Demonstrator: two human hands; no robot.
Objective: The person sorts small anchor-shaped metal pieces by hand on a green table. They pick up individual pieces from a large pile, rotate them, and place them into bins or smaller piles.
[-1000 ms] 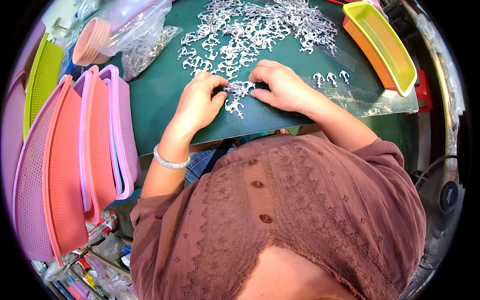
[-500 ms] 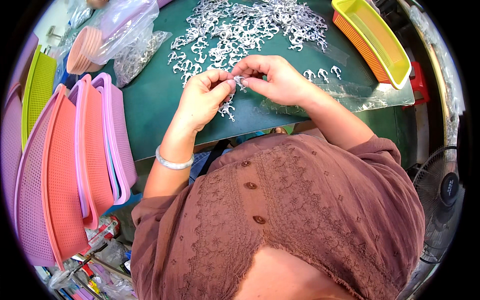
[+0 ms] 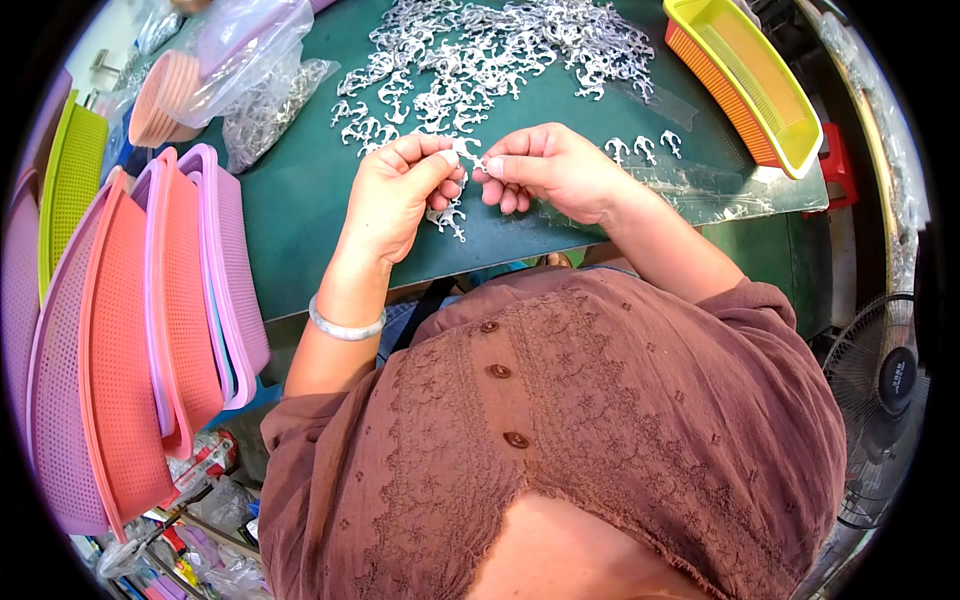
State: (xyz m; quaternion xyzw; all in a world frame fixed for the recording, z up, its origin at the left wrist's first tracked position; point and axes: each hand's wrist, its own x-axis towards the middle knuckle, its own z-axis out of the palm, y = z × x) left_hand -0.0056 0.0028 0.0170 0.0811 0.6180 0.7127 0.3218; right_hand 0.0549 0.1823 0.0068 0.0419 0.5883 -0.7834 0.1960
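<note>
Between my hands is a small silver anchor-shaped charm (image 3: 468, 152), raised just above the green table. My left hand (image 3: 392, 198), with a pale bangle (image 3: 347, 328) on the wrist, pinches one side of it between thumb and forefinger. The other end sits in the pinch of my right hand (image 3: 565, 175), whose lower fingers curl loosely. Beneath my left fingers lie a few more charms (image 3: 450, 217) near the table edge. A large heap of the same silver charms (image 3: 520, 45) spreads beyond both hands.
Three charms (image 3: 644, 148) lie in a row right of my hand, by a clear plastic sheet (image 3: 720, 188). A yellow-and-orange basket (image 3: 745, 90) stands far right. Stacked pink and purple baskets (image 3: 130, 340) line the left, near a plastic bag of metal pieces (image 3: 270, 115). A fan (image 3: 885, 380) stands right.
My hands have drawn slightly apart, exposing more of the charm between the fingertips. The right hand has turned and lowered a little, its lower fingers now showing.
</note>
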